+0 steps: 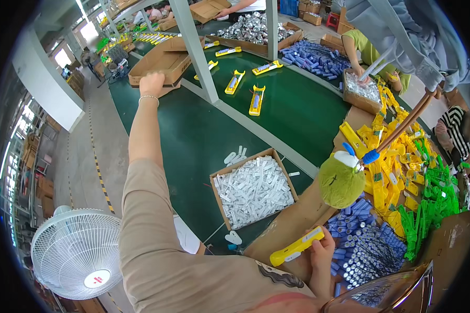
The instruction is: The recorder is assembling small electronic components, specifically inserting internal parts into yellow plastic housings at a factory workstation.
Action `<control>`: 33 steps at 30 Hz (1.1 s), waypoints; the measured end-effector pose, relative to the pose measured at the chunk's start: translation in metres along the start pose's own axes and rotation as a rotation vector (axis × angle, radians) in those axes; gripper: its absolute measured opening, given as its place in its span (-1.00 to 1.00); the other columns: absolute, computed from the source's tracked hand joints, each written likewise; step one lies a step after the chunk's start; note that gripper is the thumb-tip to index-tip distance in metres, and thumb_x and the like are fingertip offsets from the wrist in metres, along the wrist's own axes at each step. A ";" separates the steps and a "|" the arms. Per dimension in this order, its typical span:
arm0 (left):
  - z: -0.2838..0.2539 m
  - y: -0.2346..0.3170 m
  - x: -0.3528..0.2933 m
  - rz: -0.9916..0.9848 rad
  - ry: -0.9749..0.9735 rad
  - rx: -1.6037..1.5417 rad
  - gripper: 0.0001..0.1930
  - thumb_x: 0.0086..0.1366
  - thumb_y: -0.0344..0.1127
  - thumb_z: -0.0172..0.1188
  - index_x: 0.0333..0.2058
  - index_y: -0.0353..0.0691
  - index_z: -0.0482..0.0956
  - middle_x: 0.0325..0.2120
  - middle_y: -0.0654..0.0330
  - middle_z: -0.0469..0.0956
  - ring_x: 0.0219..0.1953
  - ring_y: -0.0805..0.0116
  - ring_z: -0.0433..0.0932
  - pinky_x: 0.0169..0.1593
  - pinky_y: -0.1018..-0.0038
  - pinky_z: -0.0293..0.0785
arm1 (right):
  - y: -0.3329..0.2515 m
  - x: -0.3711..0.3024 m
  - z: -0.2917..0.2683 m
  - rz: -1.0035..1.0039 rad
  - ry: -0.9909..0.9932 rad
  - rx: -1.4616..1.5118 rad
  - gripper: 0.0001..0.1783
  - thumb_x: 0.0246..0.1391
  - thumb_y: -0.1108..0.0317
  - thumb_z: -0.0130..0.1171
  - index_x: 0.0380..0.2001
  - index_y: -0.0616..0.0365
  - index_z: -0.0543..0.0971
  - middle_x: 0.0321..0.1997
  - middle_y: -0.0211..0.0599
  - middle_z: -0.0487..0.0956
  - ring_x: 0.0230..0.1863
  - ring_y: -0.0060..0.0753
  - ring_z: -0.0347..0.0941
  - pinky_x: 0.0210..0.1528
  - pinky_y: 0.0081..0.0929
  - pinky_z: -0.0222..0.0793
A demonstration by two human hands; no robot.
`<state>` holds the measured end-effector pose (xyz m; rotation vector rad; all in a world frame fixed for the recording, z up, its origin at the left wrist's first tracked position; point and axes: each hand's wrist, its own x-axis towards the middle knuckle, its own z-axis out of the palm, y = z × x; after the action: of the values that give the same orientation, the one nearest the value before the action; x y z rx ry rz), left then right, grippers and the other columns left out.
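My left arm reaches far out, and my left hand (152, 83) is closed on the near edge of a cardboard box (167, 61) at the far left of the green work surface. Close to my body, my right hand (322, 253) grips a long yellow plastic casing (297, 247) with a pale piece on its side. Beside that hand lies a heap of blue-violet cylindrical battery cells (368, 245) with dark wires. Ahead of it stands a cardboard box of small white plastic parts (253, 190).
Yellow casings with cells (257, 100) lie on the green belt (308, 125), past a metal post (193, 47). Yellow (386, 156) and green casings (436, 193) pile up at right. A green plush ball (342, 180) hangs over them. A fan (78, 253) stands left. Co-workers sit across.
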<state>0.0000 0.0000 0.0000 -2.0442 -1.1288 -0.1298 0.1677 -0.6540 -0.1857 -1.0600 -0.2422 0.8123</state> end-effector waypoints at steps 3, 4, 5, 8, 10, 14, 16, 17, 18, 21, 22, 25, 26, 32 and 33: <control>0.002 0.002 -0.003 -0.007 0.049 0.002 -0.89 0.20 -0.35 0.04 -0.40 -0.10 0.57 -0.39 0.22 0.62 -0.24 0.27 0.62 -0.33 0.39 0.61 | -0.001 -0.001 0.002 -0.005 0.002 0.015 -0.48 -0.02 0.61 0.04 0.09 0.33 0.32 -0.08 0.01 0.54 -0.18 -0.28 0.54 -0.17 -0.46 0.52; -0.001 0.003 -0.004 -0.009 0.062 -0.002 -0.89 0.20 -0.35 0.04 -0.41 -0.10 0.57 -0.39 0.22 0.62 -0.25 0.27 0.62 -0.33 0.39 0.61 | -0.002 -0.001 0.002 0.002 0.003 0.017 -0.48 -0.02 0.62 0.04 0.09 0.33 0.33 -0.08 0.01 0.54 -0.18 -0.28 0.54 -0.18 -0.47 0.52; -0.003 0.004 -0.005 -0.011 0.075 -0.006 -0.89 0.20 -0.36 0.05 -0.41 -0.11 0.56 -0.38 0.22 0.62 -0.25 0.27 0.62 -0.33 0.39 0.61 | -0.003 -0.001 0.002 0.008 0.003 0.018 -0.48 -0.02 0.62 0.03 0.09 0.34 0.33 -0.08 0.01 0.54 -0.19 -0.28 0.55 -0.20 -0.47 0.52; -0.002 0.001 -0.003 -0.047 0.082 -0.010 -0.90 0.19 -0.36 0.05 -0.41 -0.11 0.56 -0.38 0.22 0.62 -0.26 0.28 0.62 -0.33 0.39 0.61 | -0.003 0.001 0.002 0.006 0.010 0.041 -0.49 -0.02 0.63 0.02 0.08 0.34 0.33 -0.08 0.01 0.54 -0.20 -0.28 0.55 -0.22 -0.49 0.53; -0.003 0.002 -0.004 -0.047 0.080 -0.005 -0.90 0.19 -0.36 0.06 -0.41 -0.11 0.56 -0.38 0.22 0.62 -0.26 0.28 0.62 -0.33 0.39 0.61 | -0.004 0.001 0.003 0.012 0.017 0.035 -0.49 -0.01 0.63 0.02 0.08 0.34 0.33 -0.08 0.00 0.54 -0.20 -0.29 0.55 -0.23 -0.50 0.52; 0.002 0.001 -0.004 -0.051 0.071 0.017 -0.90 0.19 -0.36 0.05 -0.41 -0.11 0.56 -0.39 0.23 0.62 -0.27 0.28 0.62 -0.34 0.39 0.61 | -0.002 0.001 0.002 0.011 0.016 0.019 -0.50 0.00 0.62 0.03 0.08 0.33 0.33 -0.09 -0.02 0.55 -0.20 -0.30 0.56 -0.23 -0.52 0.52; 0.004 0.003 -0.006 -0.057 0.081 0.012 -0.90 0.19 -0.36 0.05 -0.41 -0.11 0.56 -0.40 0.23 0.62 -0.28 0.28 0.63 -0.34 0.39 0.60 | -0.002 0.001 0.003 0.011 0.017 0.023 -0.51 0.00 0.62 0.03 0.08 0.33 0.33 -0.09 -0.02 0.55 -0.20 -0.30 0.56 -0.23 -0.52 0.52; 0.006 0.003 -0.006 -0.062 0.091 0.007 -0.90 0.19 -0.36 0.05 -0.42 -0.10 0.56 -0.40 0.24 0.62 -0.29 0.28 0.63 -0.34 0.39 0.60 | -0.002 0.001 0.003 0.013 0.019 0.026 -0.51 0.01 0.61 0.03 0.08 0.33 0.33 -0.10 -0.02 0.55 -0.20 -0.30 0.56 -0.23 -0.52 0.52; 0.005 0.004 -0.007 -0.061 0.092 0.006 -0.90 0.19 -0.36 0.05 -0.42 -0.10 0.56 -0.40 0.24 0.62 -0.29 0.28 0.63 -0.34 0.39 0.60 | -0.002 0.001 0.003 0.012 0.020 0.026 -0.51 0.01 0.61 0.03 0.08 0.33 0.33 -0.10 -0.02 0.55 -0.20 -0.30 0.56 -0.23 -0.52 0.52; 0.005 0.005 -0.008 -0.066 0.093 0.010 -0.90 0.19 -0.35 0.04 -0.42 -0.09 0.55 -0.41 0.24 0.62 -0.30 0.29 0.63 -0.35 0.39 0.60 | -0.002 0.001 0.003 0.014 0.023 0.019 -0.51 0.01 0.61 0.03 0.08 0.33 0.33 -0.10 -0.02 0.55 -0.20 -0.30 0.56 -0.23 -0.52 0.52; 0.006 0.004 -0.008 -0.065 0.102 0.009 -0.90 0.19 -0.35 0.05 -0.42 -0.09 0.55 -0.41 0.24 0.62 -0.30 0.29 0.63 -0.35 0.39 0.60 | -0.002 0.001 0.004 0.015 0.023 0.024 -0.51 0.01 0.61 0.03 0.08 0.33 0.33 -0.10 -0.01 0.55 -0.20 -0.29 0.56 -0.23 -0.51 0.53; 0.007 0.005 -0.006 -0.062 0.104 0.014 -0.91 0.19 -0.35 0.05 -0.42 -0.08 0.54 -0.41 0.25 0.62 -0.30 0.30 0.63 -0.36 0.40 0.60 | -0.002 0.001 0.003 0.022 0.027 0.029 -0.51 0.01 0.61 0.02 0.08 0.33 0.33 -0.10 -0.01 0.55 -0.20 -0.29 0.56 -0.22 -0.50 0.53; 0.007 0.006 -0.005 -0.061 0.099 0.021 -0.92 0.19 -0.35 0.05 -0.42 -0.08 0.54 -0.41 0.25 0.61 -0.30 0.30 0.63 -0.36 0.40 0.60 | -0.002 0.000 0.003 0.027 0.032 0.029 -0.51 0.02 0.62 0.02 0.08 0.33 0.33 -0.09 0.00 0.55 -0.19 -0.29 0.56 -0.21 -0.49 0.53; 0.009 0.008 -0.002 -0.066 0.145 0.004 -0.93 0.18 -0.34 0.06 -0.42 -0.08 0.53 -0.43 0.25 0.61 -0.32 0.30 0.63 -0.37 0.40 0.59 | -0.003 0.000 0.004 0.030 0.038 0.044 -0.52 0.02 0.62 0.02 0.08 0.33 0.33 -0.09 0.00 0.55 -0.20 -0.30 0.56 -0.22 -0.51 0.53; 0.008 0.010 -0.001 -0.063 0.145 0.004 -0.93 0.18 -0.34 0.06 -0.42 -0.08 0.53 -0.43 0.25 0.61 -0.32 0.30 0.63 -0.37 0.40 0.59 | -0.003 0.000 0.004 0.031 0.041 0.045 -0.52 0.02 0.62 0.02 0.08 0.33 0.33 -0.09 0.00 0.55 -0.20 -0.30 0.56 -0.22 -0.51 0.53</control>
<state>0.0048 0.0017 -0.0121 -1.9624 -1.1024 -0.3019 0.1669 -0.6517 -0.1811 -1.0394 -0.1729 0.8198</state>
